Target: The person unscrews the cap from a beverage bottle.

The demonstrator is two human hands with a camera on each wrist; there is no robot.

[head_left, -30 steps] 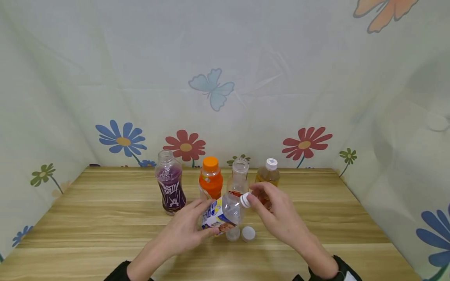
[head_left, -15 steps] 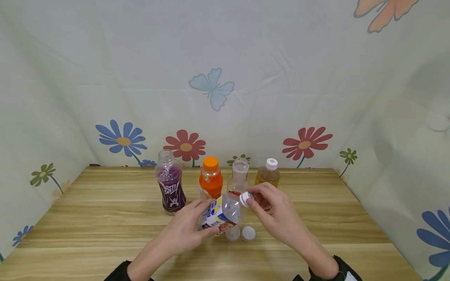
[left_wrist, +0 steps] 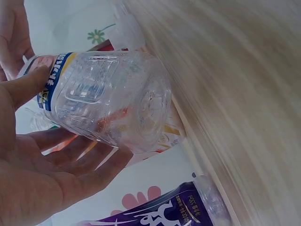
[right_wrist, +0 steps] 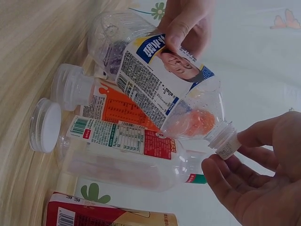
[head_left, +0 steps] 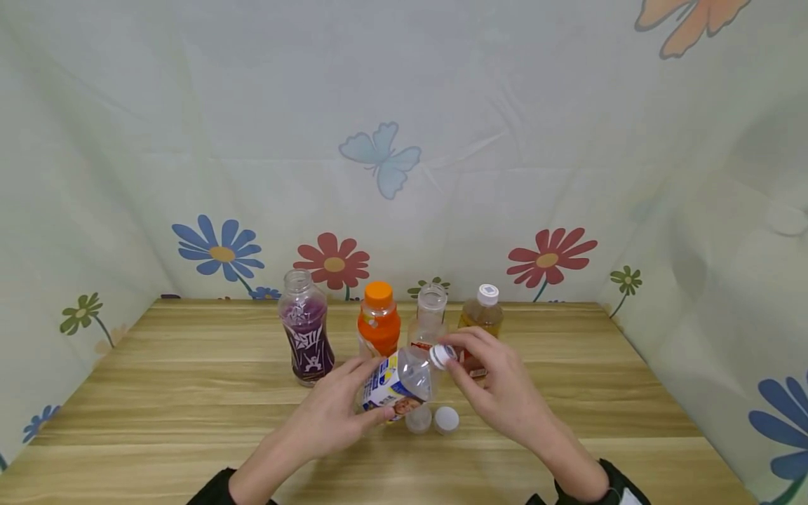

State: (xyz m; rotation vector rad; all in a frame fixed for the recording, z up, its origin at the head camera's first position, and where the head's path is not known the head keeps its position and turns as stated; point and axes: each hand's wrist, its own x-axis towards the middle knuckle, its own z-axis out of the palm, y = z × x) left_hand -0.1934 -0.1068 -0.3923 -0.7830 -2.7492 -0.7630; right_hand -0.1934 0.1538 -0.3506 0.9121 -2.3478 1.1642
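My left hand (head_left: 344, 409) grips a clear plastic bottle (head_left: 413, 375) round its blue-and-white label. The bottle is tilted, its neck up to the right, and looks drained in the left wrist view. At that neck my right hand (head_left: 499, 382) pinches a white cap (head_left: 442, 356) between thumb and fingers. In the right wrist view the cap (right_wrist: 228, 147) sits at the bottle's mouth, the neck ring showing beside it; whether it is threaded on I cannot tell. Two loose caps, one translucent (head_left: 419, 421) and one white (head_left: 447, 420), lie on the table below.
Behind my hands stand an uncapped purple-drink bottle (head_left: 306, 340), an orange-capped bottle (head_left: 379, 322), an uncapped clear bottle (head_left: 431, 319) and a white-capped yellowish bottle (head_left: 482, 315). They are in a row on the wooden table (head_left: 208, 379), before a flowered cloth (head_left: 467, 182).
The fingers of my right hand have shifted slightly and the white cap has turned, showing more of its top. My left hand and the bottle have stayed put.
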